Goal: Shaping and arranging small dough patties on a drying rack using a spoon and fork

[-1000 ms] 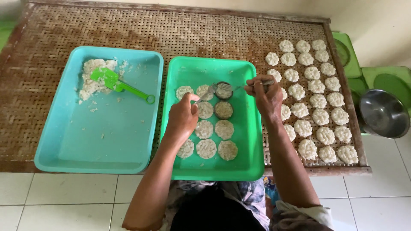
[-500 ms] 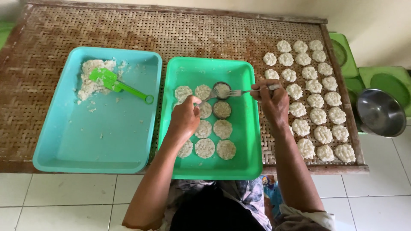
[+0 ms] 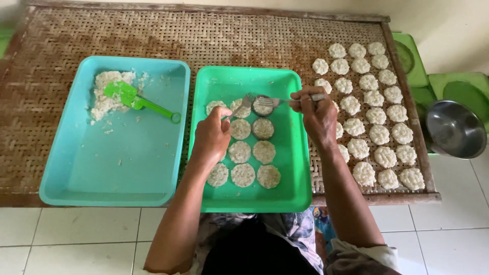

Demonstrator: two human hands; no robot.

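A green tray [image 3: 295, 168] in front of me holds several flat round rice patties [image 3: 243, 174]. At its far end a small round metal mould [image 3: 263, 106] sits filled with rice. My right hand [image 3: 317, 118] grips a metal fork [image 3: 277, 101] whose tines rest on the mould. My left hand [image 3: 212, 136] hovers over the patties and holds a second fork [image 3: 239, 107] pointing toward the mould.
A blue tray [image 3: 122, 168] on the left holds a heap of cooked rice [image 3: 104, 97] and a green paddle [image 3: 137, 101]. Several finished patties [image 3: 374, 114] lie on the woven bamboo mat [image 3: 204, 40]. A steel bowl [image 3: 455, 129] and green stools [image 3: 458, 86] stand at the right.
Both hands have shifted slightly nearer the mould, and the right hand's fork now rests across its top. The trays and patties have not moved.
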